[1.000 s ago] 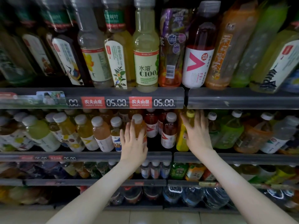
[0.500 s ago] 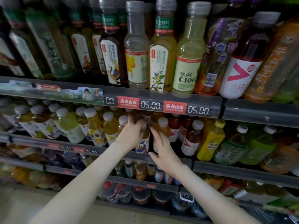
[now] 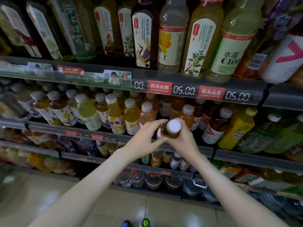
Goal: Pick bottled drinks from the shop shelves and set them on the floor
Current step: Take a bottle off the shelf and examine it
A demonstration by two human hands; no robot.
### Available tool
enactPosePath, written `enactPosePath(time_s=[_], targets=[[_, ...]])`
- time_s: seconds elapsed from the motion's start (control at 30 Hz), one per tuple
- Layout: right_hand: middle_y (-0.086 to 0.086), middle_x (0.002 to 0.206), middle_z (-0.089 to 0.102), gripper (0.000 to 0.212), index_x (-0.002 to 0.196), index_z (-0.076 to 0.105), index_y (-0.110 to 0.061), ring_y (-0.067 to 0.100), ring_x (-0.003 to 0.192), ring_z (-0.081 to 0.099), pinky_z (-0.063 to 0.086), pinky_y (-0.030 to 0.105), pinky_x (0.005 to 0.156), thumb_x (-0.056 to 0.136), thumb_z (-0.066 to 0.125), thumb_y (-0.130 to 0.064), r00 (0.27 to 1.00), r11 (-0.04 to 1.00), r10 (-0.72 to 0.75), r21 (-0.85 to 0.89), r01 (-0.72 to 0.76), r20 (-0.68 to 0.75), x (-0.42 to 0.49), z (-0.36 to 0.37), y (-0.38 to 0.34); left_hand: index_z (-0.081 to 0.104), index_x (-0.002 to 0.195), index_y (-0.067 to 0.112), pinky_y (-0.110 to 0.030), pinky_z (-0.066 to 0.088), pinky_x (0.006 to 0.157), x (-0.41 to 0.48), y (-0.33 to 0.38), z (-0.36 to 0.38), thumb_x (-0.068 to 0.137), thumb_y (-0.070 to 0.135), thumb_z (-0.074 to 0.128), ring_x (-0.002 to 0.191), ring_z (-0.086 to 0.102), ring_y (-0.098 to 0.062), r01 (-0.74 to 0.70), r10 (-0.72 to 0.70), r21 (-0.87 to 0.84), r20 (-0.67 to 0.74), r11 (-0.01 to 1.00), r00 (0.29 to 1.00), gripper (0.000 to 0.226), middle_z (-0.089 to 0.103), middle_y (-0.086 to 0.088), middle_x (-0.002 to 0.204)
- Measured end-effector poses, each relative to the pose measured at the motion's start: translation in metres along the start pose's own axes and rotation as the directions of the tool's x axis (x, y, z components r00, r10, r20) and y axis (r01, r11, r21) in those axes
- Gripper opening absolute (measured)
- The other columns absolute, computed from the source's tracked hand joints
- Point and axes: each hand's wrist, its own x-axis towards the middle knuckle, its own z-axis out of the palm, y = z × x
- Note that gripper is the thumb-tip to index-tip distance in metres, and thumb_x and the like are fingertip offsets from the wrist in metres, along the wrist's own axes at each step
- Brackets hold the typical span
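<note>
Right hand: your right hand [image 3: 185, 141] wraps the amber bottle [image 3: 171, 132] from the right, fingers curled round its body.
Left hand: your left hand [image 3: 146, 138] grasps the same bottle from the left, fingers over its shoulder, thumb below.
Bottle: off its row, forward of the second shelf [image 3: 237, 157], tipped so the white cap [image 3: 174, 125] faces you.
Neighbours: a pale orange bottle [image 3: 146, 115] stands just behind your left fingers; it is touching nothing of yours, as far as can be seen.
Floor: tiled floor [image 3: 114, 207] well below; a blue cap [image 3: 127, 223] and a green cap [image 3: 146, 222] show at the bottom edge, probably bottles already set down.
Step (judged): pick done, carry to the floor beginning.
Next move (judged): draw the bottle clear of the shelf, lower it and stand it upright beside those two without knocking them.
Change from half a second ago: your hands were apart at the row, the left on a bottle, the right open beside it; now both are closed on one bottle, and it is out of the row.
</note>
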Motion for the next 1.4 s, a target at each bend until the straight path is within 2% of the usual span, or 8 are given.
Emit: enactPosePath(time_s=[0.1, 0.2, 0.3, 0.4, 0.57, 0.77, 1.07, 1.4], targets=[[-0.032, 0.094, 0.066, 0.054, 0.103, 0.052, -0.045, -0.016, 0.089, 0.059, 0.043, 0.0, 0.067, 0.063, 0.087, -0.035, 0.997, 0.986, 0.046, 0.162, -0.035, -0.06, -0.014, -0.025, -0.034, 0.022, 0.148, 0.035, -0.007, 0.02, 0.102, -0.014, 0.005, -0.015, 0.089, 0.04, 0.063, 0.126, 0.021, 0.013, 0.065, -0.064, -0.02, 0.052, 0.998, 0.997, 0.073, 0.028, 0.027, 0.138], [-0.015, 0.097, 0.073, 0.044, 0.099, 0.065, -0.031, 0.005, 0.091, 0.069, 0.052, 0.013, 0.068, 0.061, 0.087, -0.031, 0.999, 0.932, 0.013, 0.361, -0.026, 0.037, -0.033, -0.042, -0.064, 0.026, 0.133, 0.054, 0.0, 0.036, 0.089, -0.03, 0.022, -0.031, 0.085, 0.032, 0.071, 0.11, 0.041, 0.024, 0.205, -0.118, -0.312, 0.276, 0.928, 0.954, 0.069, 0.037, 0.033, 0.132], [0.003, 0.098, 0.075, 0.039, 0.098, 0.071, -0.027, 0.02, 0.091, 0.072, 0.055, 0.025, 0.068, 0.061, 0.085, -0.025, 0.993, 0.865, -0.018, 0.5, -0.045, 0.12, -0.059, -0.045, -0.092, 0.042, 0.129, 0.04, -0.023, 0.05, 0.089, -0.051, 0.042, -0.044, 0.081, 0.018, 0.073, 0.11, 0.062, -0.008, 0.373, -0.093, -0.584, 0.452, 0.721, 0.887, 0.061, 0.062, 0.009, 0.124], [0.007, 0.098, 0.074, 0.043, 0.105, 0.067, -0.018, 0.025, 0.088, 0.072, 0.056, 0.03, 0.064, 0.068, 0.081, -0.034, 0.986, 0.8, 0.017, 0.59, -0.114, 0.167, -0.09, -0.039, -0.111, 0.049, 0.128, 0.025, -0.024, 0.051, 0.086, -0.082, 0.062, -0.041, 0.079, 0.02, 0.07, 0.108, 0.064, -0.015, 0.355, -0.074, -0.651, 0.418, 0.671, 0.905, 0.054, 0.067, 0.004, 0.119], [0.002, 0.109, 0.073, 0.066, 0.121, 0.056, -0.021, 0.022, 0.097, 0.071, 0.059, 0.035, 0.074, 0.064, 0.073, -0.051, 0.963, 0.765, 0.179, 0.587, -0.264, 0.2, -0.163, -0.003, -0.122, 0.044, 0.122, 0.023, -0.024, 0.055, 0.078, -0.141, 0.089, -0.028, 0.073, 0.027, 0.081, 0.096, 0.065, -0.008, 0.36, -0.364, -0.608, 0.124, 0.707, 0.923, 0.062, 0.064, 0.006, 0.11], [0.001, 0.11, 0.072, 0.045, 0.121, 0.056, -0.017, 0.014, 0.093, 0.072, 0.059, 0.032, 0.074, 0.081, 0.076, -0.022, 0.953, 0.776, 0.234, 0.553, -0.304, 0.194, -0.219, 0.054, -0.143, 0.042, 0.097, 0.025, -0.02, 0.051, 0.057, -0.213, 0.092, -0.045, 0.057, 0.038, 0.077, 0.086, 0.064, -0.014, 0.393, -0.44, -0.436, -0.009, 0.81, 0.898, 0.054, 0.06, -0.002, 0.102], [0.007, 0.113, 0.071, 0.046, 0.12, 0.06, -0.012, 0.025, 0.102, 0.069, 0.058, 0.039, 0.083, 0.077, 0.069, -0.025, 0.981, 0.729, 0.032, 0.667, -0.154, 0.192, -0.209, 0.104, -0.208, 0.041, 0.137, 0.03, -0.038, 0.052, 0.091, -0.253, 0.043, -0.161, 0.09, 0.023, 0.066, 0.112, 0.062, -0.021, 0.37, -0.229, -0.719, 0.291, 0.588, 0.929, 0.054, 0.058, -0.003, 0.13], [0.004, 0.11, 0.072, 0.072, 0.124, 0.052, -0.027, 0.03, 0.093, 0.071, 0.059, 0.04, 0.062, 0.061, 0.072, -0.057, 0.965, 0.748, -0.01, 0.643, -0.167, 0.262, -0.112, 0.265, -0.317, 0.032, 0.144, 0.041, -0.028, 0.051, 0.093, -0.269, -0.068, -0.316, 0.087, 0.033, 0.068, 0.108, 0.059, 0.002, 0.102, -0.138, -0.218, -0.155, 0.971, 0.978, 0.068, 0.056, 0.018, 0.13]])
